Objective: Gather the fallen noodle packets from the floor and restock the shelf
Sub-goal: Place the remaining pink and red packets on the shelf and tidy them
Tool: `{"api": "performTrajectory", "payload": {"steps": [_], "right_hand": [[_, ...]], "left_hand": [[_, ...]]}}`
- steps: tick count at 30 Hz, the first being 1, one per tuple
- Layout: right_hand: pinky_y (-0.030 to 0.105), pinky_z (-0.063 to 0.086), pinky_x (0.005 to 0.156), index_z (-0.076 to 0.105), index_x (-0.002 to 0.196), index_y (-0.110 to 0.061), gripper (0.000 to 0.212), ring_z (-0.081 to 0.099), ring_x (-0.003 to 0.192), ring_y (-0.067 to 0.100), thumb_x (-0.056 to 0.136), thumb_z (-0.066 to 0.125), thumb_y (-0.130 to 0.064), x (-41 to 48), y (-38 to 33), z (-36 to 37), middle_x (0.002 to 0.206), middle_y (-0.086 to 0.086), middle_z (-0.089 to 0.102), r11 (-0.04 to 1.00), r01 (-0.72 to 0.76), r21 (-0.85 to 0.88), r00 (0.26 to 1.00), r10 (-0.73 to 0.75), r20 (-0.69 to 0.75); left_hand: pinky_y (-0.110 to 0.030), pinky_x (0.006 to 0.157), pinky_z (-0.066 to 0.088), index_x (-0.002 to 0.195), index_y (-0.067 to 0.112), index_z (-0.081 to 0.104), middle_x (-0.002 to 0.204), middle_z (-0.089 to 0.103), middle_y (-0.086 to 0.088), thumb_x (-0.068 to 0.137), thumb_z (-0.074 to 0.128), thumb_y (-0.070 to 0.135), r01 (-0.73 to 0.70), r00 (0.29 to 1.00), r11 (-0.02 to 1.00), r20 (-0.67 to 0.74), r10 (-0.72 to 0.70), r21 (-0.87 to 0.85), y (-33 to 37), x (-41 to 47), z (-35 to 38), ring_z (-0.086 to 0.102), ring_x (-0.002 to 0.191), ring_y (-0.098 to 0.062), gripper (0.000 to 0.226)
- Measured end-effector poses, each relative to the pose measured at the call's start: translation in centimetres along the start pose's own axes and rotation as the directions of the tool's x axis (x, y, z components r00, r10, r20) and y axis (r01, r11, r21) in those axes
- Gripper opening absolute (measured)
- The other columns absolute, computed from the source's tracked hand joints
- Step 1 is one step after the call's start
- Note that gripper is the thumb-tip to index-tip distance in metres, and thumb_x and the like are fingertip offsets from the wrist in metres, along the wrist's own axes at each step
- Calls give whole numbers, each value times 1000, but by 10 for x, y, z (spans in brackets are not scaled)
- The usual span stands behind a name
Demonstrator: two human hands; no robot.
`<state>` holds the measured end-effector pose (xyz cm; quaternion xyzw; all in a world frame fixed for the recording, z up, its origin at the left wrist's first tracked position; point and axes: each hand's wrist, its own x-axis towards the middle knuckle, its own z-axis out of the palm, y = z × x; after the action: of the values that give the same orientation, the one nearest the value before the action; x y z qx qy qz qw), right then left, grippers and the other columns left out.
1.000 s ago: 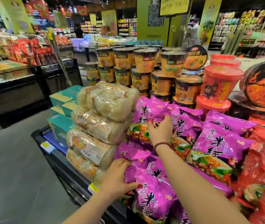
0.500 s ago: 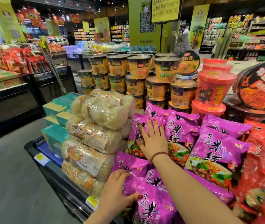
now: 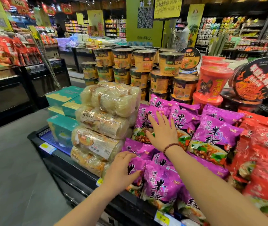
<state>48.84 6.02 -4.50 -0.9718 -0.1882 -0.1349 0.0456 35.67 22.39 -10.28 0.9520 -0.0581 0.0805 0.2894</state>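
Observation:
Purple noodle packets point(image 3: 215, 132) lie in overlapping rows on the black display shelf point(image 3: 74, 168). My right hand point(image 3: 162, 132), a bead bracelet on its wrist, lies flat with fingers spread on a purple packet point(image 3: 143, 121) in the back row. My left hand point(image 3: 121, 170) rests against the left edge of a front-row purple packet point(image 3: 161, 181), fingers lightly bent over it, thumb on its face. No packet is lifted off the pile.
Clear bags of rice vermicelli point(image 3: 103, 121) are stacked left of the purple packets, teal boxes point(image 3: 63, 98) beyond them. Orange noodle cups point(image 3: 139, 69) and red cups point(image 3: 211, 82) stand behind; red packets point(image 3: 263, 154) lie to the right. Grey floor point(image 3: 12, 168) opens on the left.
My right hand has uncurled from gripping a back-row packet to lying flat with fingers spread. My left hand has stayed on the front-row packet.

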Motion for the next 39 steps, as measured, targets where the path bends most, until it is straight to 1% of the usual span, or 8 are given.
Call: {"api": "performTrajectory", "payload": {"steps": [8, 13, 18, 22, 24, 27, 35, 39], "right_hand": [[40, 12, 117, 26, 149, -22, 64, 20, 143, 22, 94, 47, -47, -92, -5, -9, 157, 3, 23, 983, -139, 122, 990, 134, 50], [46, 20, 118, 26, 150, -21, 73, 21, 145, 28, 90, 54, -51, -160, -9, 17, 157, 8, 22, 948, -307, 83, 949, 298, 105], [50, 34, 106, 46, 142, -22, 73, 43, 134, 34, 77, 74, -42, -200, -28, 48, 148, 12, 42, 963, -262, -62, 965, 262, -13], [54, 34, 108, 30, 147, -33, 71, 32, 140, 33, 84, 48, -61, -201, -35, 66, 154, 10, 32, 945, -314, -94, 944, 321, 80], [50, 13, 114, 9, 151, -39, 75, 11, 147, 31, 85, 28, -70, -197, -33, 72, 160, 7, 14, 937, -334, -99, 931, 345, 123], [46, -7, 116, -22, 143, -41, 83, -18, 146, 28, 85, 26, -77, -188, -30, 75, 160, 4, -14, 932, -341, -124, 917, 359, 176], [50, -16, 112, -33, 141, -34, 101, -24, 143, 32, 76, 24, -87, -174, -23, 81, 154, 9, -29, 920, -338, -199, 902, 377, 211], [52, -18, 112, -36, 139, -34, 104, -26, 143, 33, 74, 24, -88, -171, -21, 81, 147, 7, -37, 922, -333, -199, 895, 375, 243]], "left_hand": [[-26, 107, 31, 140, 22, 46, 140, 46, 3, 88, 67, 42, -144, 985, 989, 100, 140, 29, -10, 4, -19, 35, 132, -14, 59], [-34, 115, 30, 151, 29, 29, 159, 23, 0, 90, 64, 39, -234, 959, 970, 177, 219, 64, -28, -4, -8, 16, 147, -17, 71], [-39, 121, 20, 155, 35, 12, 164, 3, 2, 92, 60, 44, -376, 907, 886, 302, 293, 271, -43, -4, 10, -3, 151, -23, 79], [-41, 122, 7, 155, 36, 3, 164, -5, -2, 93, 60, 42, -440, 879, 792, 385, 283, 423, -47, 12, 15, -7, 150, -28, 85], [-42, 122, 8, 155, 37, -2, 164, -8, -3, 93, 59, 45, -463, 865, 766, 416, 280, 446, -49, 20, 17, -9, 150, -28, 87], [-44, 121, 15, 154, 38, -5, 164, -11, -2, 89, 56, 59, -472, 851, 779, 446, 279, 413, -50, 29, 20, -11, 150, -28, 92], [-42, 117, 30, 143, 40, -26, 160, -26, -2, 88, 59, 53, -444, 850, 807, 468, 242, 390, -51, 37, 34, -21, 148, -26, 102], [-39, 114, 35, 149, 37, -21, 158, -29, -1, 89, 57, 51, -433, 851, 808, 476, 220, 399, -47, 36, 33, -21, 148, -26, 100]]}}
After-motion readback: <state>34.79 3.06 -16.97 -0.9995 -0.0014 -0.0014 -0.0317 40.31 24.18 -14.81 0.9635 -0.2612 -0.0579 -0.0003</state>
